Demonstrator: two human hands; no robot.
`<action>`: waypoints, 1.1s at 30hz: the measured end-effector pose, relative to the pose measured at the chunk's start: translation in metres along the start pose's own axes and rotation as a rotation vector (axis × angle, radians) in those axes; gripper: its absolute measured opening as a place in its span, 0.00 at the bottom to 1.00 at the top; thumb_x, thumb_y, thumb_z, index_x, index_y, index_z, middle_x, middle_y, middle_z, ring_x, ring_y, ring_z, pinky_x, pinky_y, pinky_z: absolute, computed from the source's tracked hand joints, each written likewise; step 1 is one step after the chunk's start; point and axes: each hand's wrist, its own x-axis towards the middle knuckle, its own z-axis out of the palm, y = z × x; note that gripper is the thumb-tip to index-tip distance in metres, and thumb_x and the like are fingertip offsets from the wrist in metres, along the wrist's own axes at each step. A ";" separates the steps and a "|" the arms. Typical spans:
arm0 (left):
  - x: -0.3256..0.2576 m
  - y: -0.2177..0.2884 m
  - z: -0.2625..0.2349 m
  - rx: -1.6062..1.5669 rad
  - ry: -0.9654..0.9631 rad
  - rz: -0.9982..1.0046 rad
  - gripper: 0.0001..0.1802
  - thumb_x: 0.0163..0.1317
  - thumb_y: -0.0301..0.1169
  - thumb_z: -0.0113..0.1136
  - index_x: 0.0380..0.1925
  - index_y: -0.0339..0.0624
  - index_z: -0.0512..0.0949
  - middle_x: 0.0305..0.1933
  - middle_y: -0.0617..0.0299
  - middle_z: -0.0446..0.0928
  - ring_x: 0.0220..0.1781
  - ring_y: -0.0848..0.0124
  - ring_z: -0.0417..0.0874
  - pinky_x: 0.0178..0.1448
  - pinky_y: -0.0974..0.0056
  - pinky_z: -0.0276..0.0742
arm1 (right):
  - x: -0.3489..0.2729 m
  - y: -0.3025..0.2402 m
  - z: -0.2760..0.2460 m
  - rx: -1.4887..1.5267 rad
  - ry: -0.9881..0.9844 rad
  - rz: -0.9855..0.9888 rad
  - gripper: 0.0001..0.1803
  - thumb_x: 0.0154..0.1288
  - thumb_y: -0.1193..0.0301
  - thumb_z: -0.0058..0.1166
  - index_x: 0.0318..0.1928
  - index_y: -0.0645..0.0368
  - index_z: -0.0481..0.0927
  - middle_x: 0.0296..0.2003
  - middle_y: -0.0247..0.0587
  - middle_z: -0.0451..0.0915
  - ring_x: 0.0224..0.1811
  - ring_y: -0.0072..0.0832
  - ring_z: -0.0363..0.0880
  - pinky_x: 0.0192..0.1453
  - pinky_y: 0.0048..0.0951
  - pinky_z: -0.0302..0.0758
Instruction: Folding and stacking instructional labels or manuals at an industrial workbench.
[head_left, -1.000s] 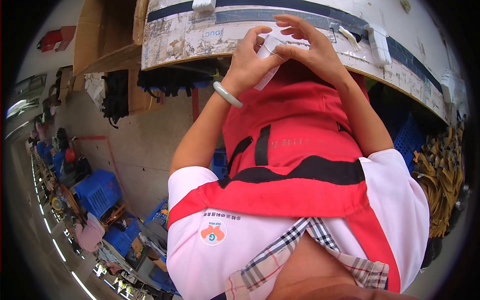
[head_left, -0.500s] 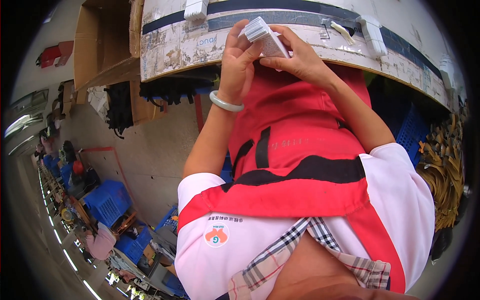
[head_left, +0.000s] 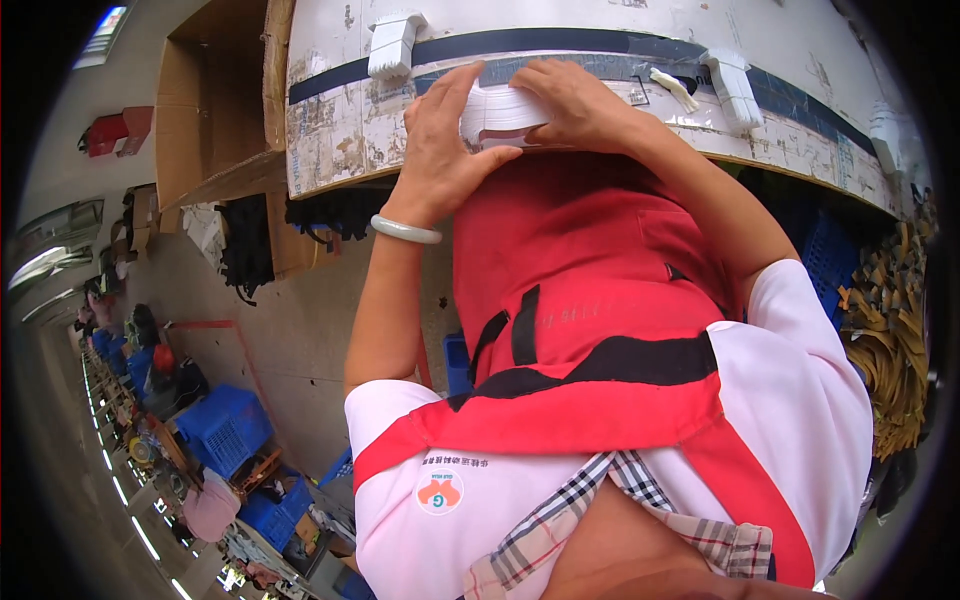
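A stack of thin white pieces, like cards or tags [head_left: 503, 112], is held between my hands at the table's near edge. My left hand [head_left: 437, 140] closes on its left end, thumb below and fingers above. At the other end my right hand [head_left: 580, 105] grips it with curled fingers. The layered edges of the stack face up. Similar white bundles lie on the table: one [head_left: 392, 45] beyond my left hand, another [head_left: 735, 90] to the right of my right hand. A small crumpled cream-coloured piece [head_left: 675, 89] lies beside the right bundle.
The worn, taped table [head_left: 340, 140] has dark strips [head_left: 560, 40] along it. An open cardboard box [head_left: 215, 90] stands at its left. Below the right side are a blue crate [head_left: 830, 255] and a pile of tan strips [head_left: 895, 350]. Another person [head_left: 210, 508] is far left.
The stack has gone from upright and tilted to lying lengthwise between my hands. My left hand has moved left and down, now gripping its left end.
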 end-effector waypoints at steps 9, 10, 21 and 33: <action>0.005 -0.024 0.020 0.255 -0.137 -0.026 0.34 0.47 0.34 0.74 0.57 0.40 0.76 0.57 0.55 0.75 0.66 0.59 0.71 0.72 0.53 0.52 | -0.003 0.030 -0.016 0.013 -0.061 -0.046 0.38 0.48 0.59 0.73 0.61 0.53 0.74 0.53 0.46 0.76 0.59 0.45 0.73 0.66 0.41 0.69; 0.008 -0.019 0.019 0.237 -0.134 -0.025 0.35 0.47 0.37 0.75 0.57 0.39 0.76 0.57 0.55 0.75 0.66 0.60 0.71 0.71 0.53 0.53 | 0.002 0.030 -0.032 0.240 -0.112 0.040 0.38 0.51 0.59 0.73 0.62 0.52 0.73 0.54 0.45 0.76 0.59 0.43 0.73 0.64 0.40 0.71; 0.044 -0.007 0.029 0.187 -0.313 -0.050 0.41 0.47 0.40 0.75 0.61 0.38 0.71 0.55 0.51 0.76 0.59 0.57 0.75 0.68 0.52 0.57 | 0.165 0.151 -0.042 0.036 0.327 0.375 0.13 0.64 0.63 0.60 0.44 0.56 0.86 0.41 0.44 0.86 0.44 0.39 0.84 0.49 0.36 0.78; 0.031 -0.024 0.029 0.198 -0.228 -0.061 0.35 0.43 0.35 0.74 0.54 0.38 0.76 0.47 0.53 0.76 0.53 0.59 0.76 0.66 0.53 0.56 | 0.184 0.138 -0.035 -0.300 0.407 0.210 0.07 0.66 0.68 0.59 0.38 0.58 0.84 0.39 0.44 0.82 0.48 0.42 0.78 0.57 0.40 0.74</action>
